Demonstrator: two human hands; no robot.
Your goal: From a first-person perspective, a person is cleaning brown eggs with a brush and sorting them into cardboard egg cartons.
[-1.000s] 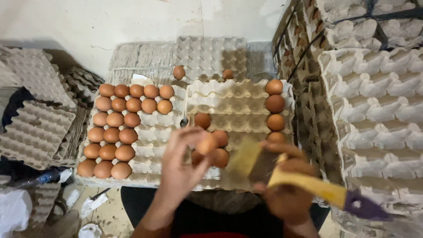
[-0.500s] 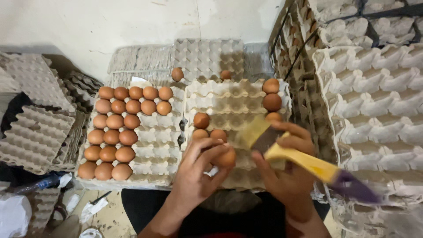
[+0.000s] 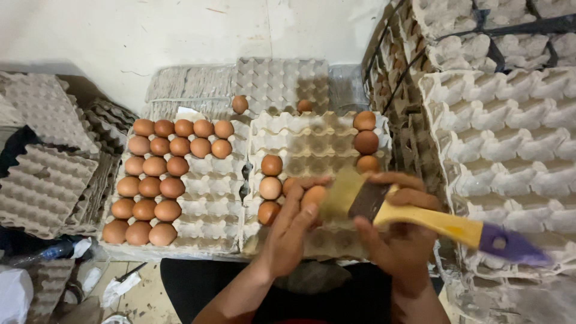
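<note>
Grey pulp egg trays (image 3: 312,147) ahead; left hand (image 3: 294,231) cradles brown egg (image 3: 314,195), right hand (image 3: 396,240) grips yellow-handled brush (image 3: 420,217); best light strokes, firm cradle.

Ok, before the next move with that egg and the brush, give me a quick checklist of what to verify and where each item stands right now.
1. Egg secure in the left hand: ok, the fingers wrap it from below.
2. Brush gripped by the right hand: ok, held at the yellow handle, bristles beside the egg.
3. Egg shell clean and uncracked: cannot tell, motion blur and fingers hide much of it.
4. Free cups in the right tray: ok, many cups bare.
5. Free cups in the left tray: ok, its right side is bare.
6. Stacked empty trays clear of the brush handle: cannot tell, its purple tip overlaps them.
</note>
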